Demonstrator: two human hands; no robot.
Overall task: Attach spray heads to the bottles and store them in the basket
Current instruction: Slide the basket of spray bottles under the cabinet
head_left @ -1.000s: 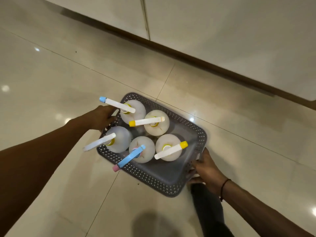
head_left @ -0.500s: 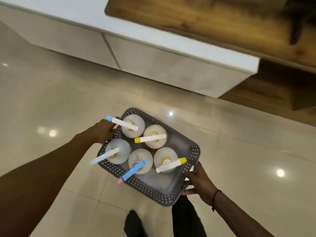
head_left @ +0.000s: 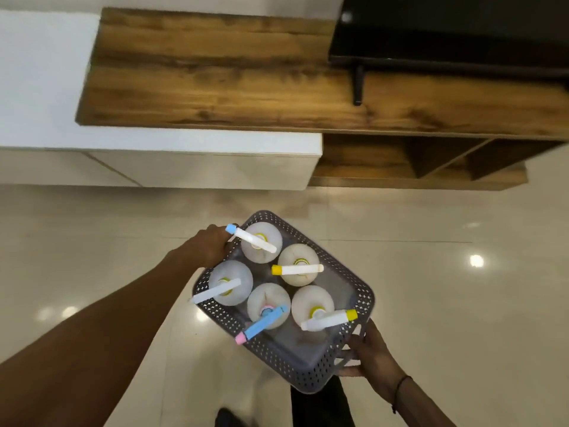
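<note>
I carry a grey perforated basket (head_left: 354, 280) above the floor. Several white bottles stand in it, each with a spray head fitted: one with a blue tip (head_left: 251, 237), one with a yellow tip (head_left: 297, 269), an all-white one (head_left: 215, 291), a blue one with a pink tip (head_left: 263, 323) and a white one with a yellow tip (head_left: 329, 319). My left hand (head_left: 207, 245) grips the basket's far left rim. My right hand (head_left: 369, 352) holds its near right corner.
Ahead stands a low wooden cabinet top (head_left: 215, 72) over a white unit (head_left: 184, 143), with open wooden shelves (head_left: 415, 158) to the right. A black screen on a stand (head_left: 446, 32) sits at the top right. Glossy floor tiles (head_left: 431, 288) lie below; my dark trouser leg (head_left: 320, 408) shows beneath.
The view has swung up and forward as I walk with the basket: the cabinet and the screen have come closer into view. Both hands keep the same grip on the basket.
</note>
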